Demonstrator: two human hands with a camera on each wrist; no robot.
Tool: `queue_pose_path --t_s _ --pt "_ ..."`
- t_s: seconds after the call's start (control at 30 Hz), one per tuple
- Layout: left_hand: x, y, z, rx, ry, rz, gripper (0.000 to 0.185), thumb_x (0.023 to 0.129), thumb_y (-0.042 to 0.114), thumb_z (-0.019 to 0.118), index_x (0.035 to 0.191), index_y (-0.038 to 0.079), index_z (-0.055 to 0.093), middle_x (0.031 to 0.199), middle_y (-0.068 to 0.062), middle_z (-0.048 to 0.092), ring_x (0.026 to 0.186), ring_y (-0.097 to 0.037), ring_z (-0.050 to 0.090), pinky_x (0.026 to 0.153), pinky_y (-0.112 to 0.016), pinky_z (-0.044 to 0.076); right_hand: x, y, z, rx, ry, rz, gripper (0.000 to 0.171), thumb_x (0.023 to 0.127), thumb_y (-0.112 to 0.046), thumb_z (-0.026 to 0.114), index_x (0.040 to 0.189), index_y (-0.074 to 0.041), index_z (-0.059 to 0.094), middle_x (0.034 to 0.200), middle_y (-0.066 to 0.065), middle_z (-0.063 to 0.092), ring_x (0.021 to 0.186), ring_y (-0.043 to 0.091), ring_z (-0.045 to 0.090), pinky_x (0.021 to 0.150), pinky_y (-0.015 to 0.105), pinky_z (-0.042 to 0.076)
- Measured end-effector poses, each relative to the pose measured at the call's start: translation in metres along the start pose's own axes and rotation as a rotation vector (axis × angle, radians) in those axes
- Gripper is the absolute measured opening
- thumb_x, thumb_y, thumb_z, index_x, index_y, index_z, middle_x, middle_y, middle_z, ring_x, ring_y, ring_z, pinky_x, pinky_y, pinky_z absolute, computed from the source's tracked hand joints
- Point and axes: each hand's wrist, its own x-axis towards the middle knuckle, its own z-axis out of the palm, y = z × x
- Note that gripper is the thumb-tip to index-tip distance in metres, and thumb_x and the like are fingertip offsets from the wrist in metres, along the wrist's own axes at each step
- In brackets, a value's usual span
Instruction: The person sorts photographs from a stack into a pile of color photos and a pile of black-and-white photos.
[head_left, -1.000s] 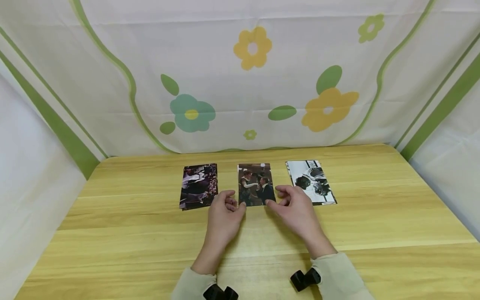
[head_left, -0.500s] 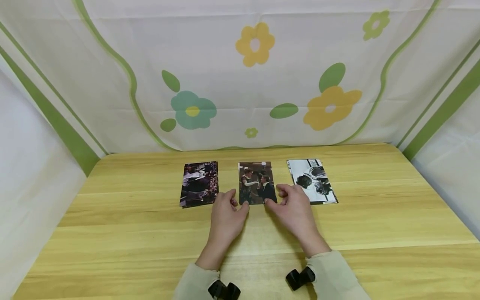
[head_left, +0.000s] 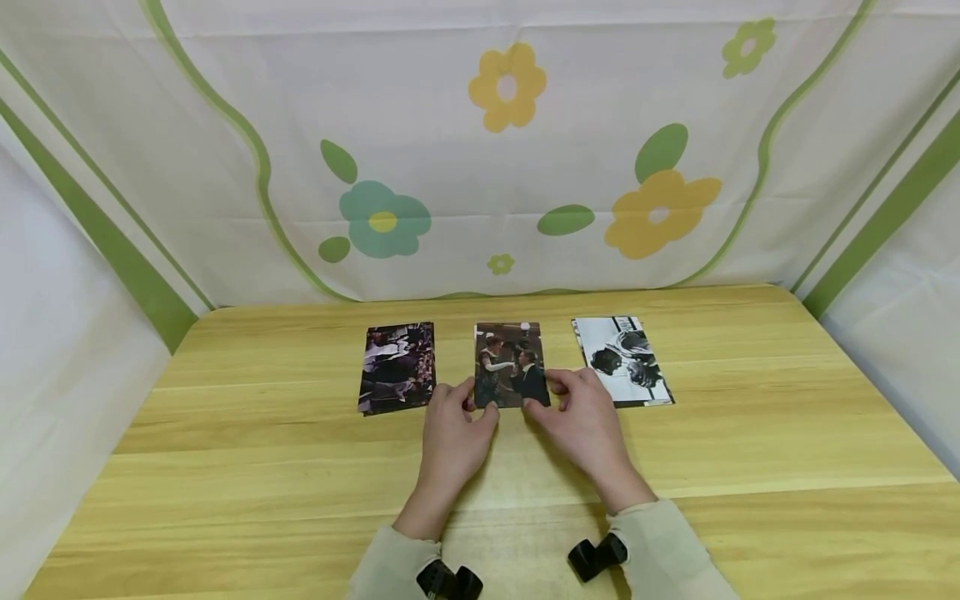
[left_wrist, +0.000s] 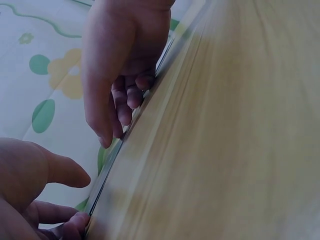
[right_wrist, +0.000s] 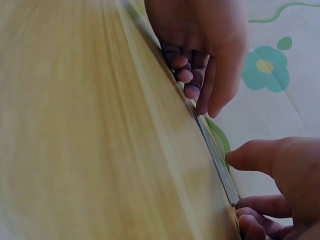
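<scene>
Three photo piles lie in a row on the wooden table. The middle stack of photos (head_left: 510, 358) is topped by a dark picture of two people. My left hand (head_left: 452, 437) has curled fingers at its left side and the thumb by the near left corner. On the other side, my right hand (head_left: 585, 429) holds its fingertips against the right edge, thumb over the near right corner. In the left wrist view the stack's thin edge (left_wrist: 103, 181) shows between both hands. From the right wrist view, the right fingers (right_wrist: 267, 205) touch the stack's corner.
A dark photo stack (head_left: 397, 368) lies just left of the left hand. The black-and-white photo stack (head_left: 626, 358) is right of the right hand. Behind the wooden table (head_left: 262, 467) hangs a white flowered cloth (head_left: 450, 133). Black wrist cameras (head_left: 597, 557) sit at both sleeves.
Both hands have closed in slightly on the middle stack; the right fingers have come to its right edge. The outer two stacks lie as before. The view has shifted a little.
</scene>
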Motion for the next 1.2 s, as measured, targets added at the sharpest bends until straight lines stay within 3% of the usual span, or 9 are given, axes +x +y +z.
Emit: queue_pose_path --t_s 0.5,0.93,1.2 --pt "0.0001 -0.0018 0.0020 -0.087 0.033 -0.002 0.046 0.087 0.005 0.076 0.129 -0.011 0.071 0.095 -0.012 0.057 0.076 -0.016 0.049 0.070 -0.025 0.040 -0.0015 -0.0022 0.0000 -0.016 -0.009 0.005 0.063 0.089 -0.033 0.084 0.144 -0.007 0.067 0.119 0.010 0.062 0.091 0.020 0.056 0.077 0.032 0.044" --pt "-0.0004 -0.0014 0.0017 -0.203 0.089 -0.068 0.036 0.089 0.001 0.077 0.125 -0.004 0.077 0.099 -0.013 0.060 0.080 -0.017 0.053 0.071 -0.024 0.044 -0.0015 -0.0025 0.0007 -0.022 -0.006 0.008 0.067 0.088 -0.033 0.086 0.146 -0.006 0.065 0.120 0.011 0.062 0.090 0.020 0.055 0.078 0.032 0.044" --pt "-0.0016 -0.0026 0.0029 -0.248 0.114 -0.056 0.030 0.095 0.005 0.078 0.124 0.004 0.078 0.104 -0.014 0.077 0.081 -0.015 0.062 0.074 -0.025 0.050 -0.0014 -0.0019 0.0005 -0.025 -0.002 0.008 0.067 0.088 -0.034 0.086 0.146 -0.006 0.065 0.121 0.010 0.063 0.090 0.020 0.056 0.077 0.032 0.044"
